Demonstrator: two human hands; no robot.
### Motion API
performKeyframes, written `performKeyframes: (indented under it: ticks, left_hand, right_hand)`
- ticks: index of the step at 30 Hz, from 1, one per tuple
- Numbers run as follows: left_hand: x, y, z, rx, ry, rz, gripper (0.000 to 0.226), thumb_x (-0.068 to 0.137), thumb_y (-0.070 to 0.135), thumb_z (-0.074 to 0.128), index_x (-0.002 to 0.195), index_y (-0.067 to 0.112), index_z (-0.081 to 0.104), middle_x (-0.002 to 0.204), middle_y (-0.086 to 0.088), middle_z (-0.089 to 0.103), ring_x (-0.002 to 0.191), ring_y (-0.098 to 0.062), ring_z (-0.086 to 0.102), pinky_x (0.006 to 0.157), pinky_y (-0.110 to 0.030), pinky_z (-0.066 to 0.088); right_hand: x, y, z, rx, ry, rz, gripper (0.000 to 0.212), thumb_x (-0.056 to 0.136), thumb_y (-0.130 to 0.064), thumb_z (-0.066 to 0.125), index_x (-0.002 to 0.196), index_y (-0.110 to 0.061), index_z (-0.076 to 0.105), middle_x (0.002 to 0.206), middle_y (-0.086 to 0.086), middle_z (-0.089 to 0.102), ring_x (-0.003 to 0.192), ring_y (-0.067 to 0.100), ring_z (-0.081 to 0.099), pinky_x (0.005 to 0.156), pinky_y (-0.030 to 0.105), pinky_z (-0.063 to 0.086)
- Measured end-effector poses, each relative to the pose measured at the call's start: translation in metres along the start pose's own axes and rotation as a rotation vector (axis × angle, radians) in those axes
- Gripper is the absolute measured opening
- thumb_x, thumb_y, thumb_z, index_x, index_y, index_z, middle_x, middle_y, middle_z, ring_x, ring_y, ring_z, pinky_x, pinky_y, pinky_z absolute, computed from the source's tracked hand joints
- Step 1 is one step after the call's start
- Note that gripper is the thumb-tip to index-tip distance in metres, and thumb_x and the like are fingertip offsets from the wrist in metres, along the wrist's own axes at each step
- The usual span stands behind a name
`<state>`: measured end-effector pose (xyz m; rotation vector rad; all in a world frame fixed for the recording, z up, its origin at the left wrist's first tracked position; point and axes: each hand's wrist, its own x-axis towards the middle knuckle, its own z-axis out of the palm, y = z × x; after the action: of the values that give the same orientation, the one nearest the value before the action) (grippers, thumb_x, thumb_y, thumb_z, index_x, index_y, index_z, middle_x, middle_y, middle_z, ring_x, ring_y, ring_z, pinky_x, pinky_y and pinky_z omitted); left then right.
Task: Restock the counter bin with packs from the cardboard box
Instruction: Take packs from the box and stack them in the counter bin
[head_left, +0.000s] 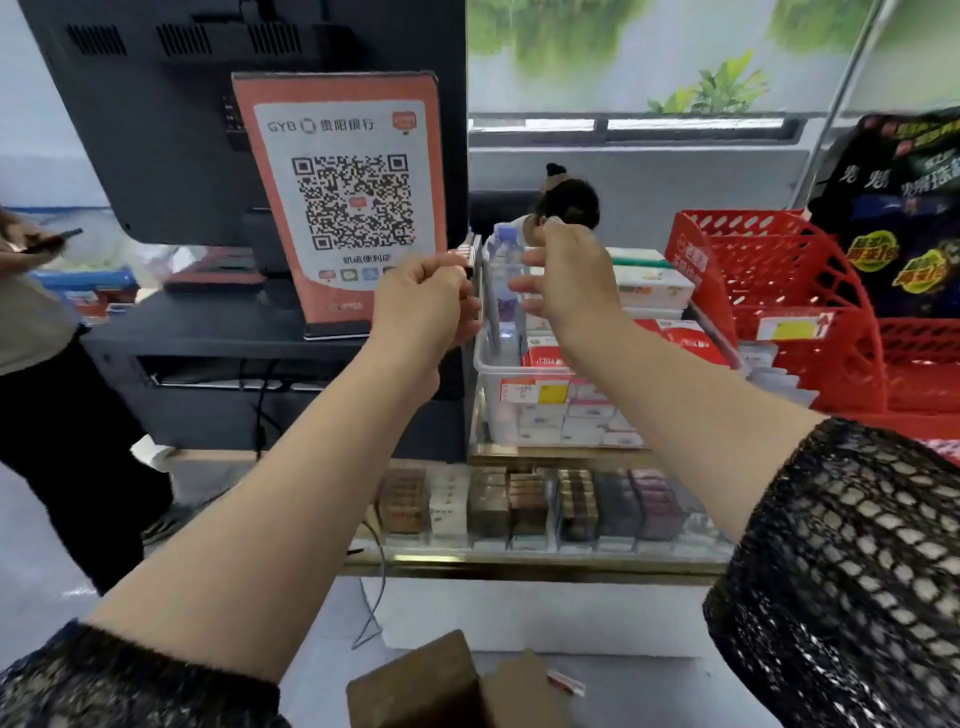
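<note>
**Over the counter bin: packs held at the rim, about to go in**

In the head view, above the left end of the clear counter bin, I see both arms stretched forward. My left hand has its fingers curled around a few thin packs, held upright just over the left rim, next to the QR sign. My right hand hovers over the bin with its fingers half bent toward the packs. I cannot tell whether it pinches anything. A water bottle stands just behind. The bin already holds red and white boxes. The cardboard box waits open at the bottom edge, well apart.

I judge the step is placing. Next I should lower the packs into the free slot at the left wall, with the right hand guiding them.
</note>
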<state>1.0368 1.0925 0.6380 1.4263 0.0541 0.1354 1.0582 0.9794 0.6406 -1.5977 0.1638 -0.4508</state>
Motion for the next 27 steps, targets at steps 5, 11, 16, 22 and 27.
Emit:
performKeyframes:
  ticks: [5,11,16,22,27]
  left_hand:
    - [-0.034,-0.020,-0.029,0.022,0.109,-0.024,0.018,0.095,0.010,0.046,0.089,0.021,0.060,0.079,0.000,0.059,0.074,-0.015,0.060,0.067,-0.026,0.056]
    - [-0.090,-0.094,-0.066,0.084,0.295,-0.119,0.020,0.093,0.005,0.046,0.092,0.016,0.062,0.076,-0.002,0.060,0.067,-0.015,0.059,0.063,-0.029,0.054]
    - [-0.140,-0.232,-0.084,0.193,0.342,-0.336,0.011,0.096,0.011,0.051,0.094,0.008,0.061,0.069,-0.006,0.057,0.058,-0.017,0.056,0.054,-0.029,0.049]
    - [-0.179,-0.425,-0.108,0.284,0.261,-0.646,0.019,0.096,0.012,0.050,0.081,0.009,0.060,0.063,-0.006,0.054,0.053,-0.015,0.050,0.044,-0.022,0.042]
    - [-0.169,-0.570,-0.138,0.294,0.302,-0.860,0.019,0.094,0.013,0.052,0.083,0.010,0.067,0.059,-0.006,0.056,0.049,-0.017,0.050,0.050,-0.026,0.043]
  right_hand:
    - [-0.046,-0.002,0.018,0.067,-0.142,-0.055,0.024,0.098,-0.024,0.035,0.088,-0.014,0.055,0.086,0.008,0.058,0.063,0.016,0.059,0.054,0.028,0.043]
    - [-0.116,0.058,0.015,0.089,-0.344,-0.005,0.021,0.099,-0.025,0.039,0.088,-0.015,0.055,0.087,0.008,0.062,0.067,0.019,0.062,0.058,0.032,0.045]
    - [-0.170,0.179,-0.008,-0.034,-0.451,0.091,0.019,0.095,-0.030,0.042,0.080,-0.026,0.054,0.088,0.007,0.064,0.085,0.031,0.065,0.072,0.043,0.050]
    - [-0.224,0.360,-0.035,-0.188,-0.481,0.318,0.023,0.100,-0.036,0.037,0.087,-0.030,0.055,0.093,-0.005,0.063,0.079,0.011,0.065,0.080,0.040,0.050]
    - [-0.250,0.500,-0.016,-0.292,-0.489,0.483,0.023,0.098,-0.034,0.039,0.082,-0.034,0.056,0.090,-0.006,0.065,0.080,0.012,0.066,0.083,0.046,0.054]
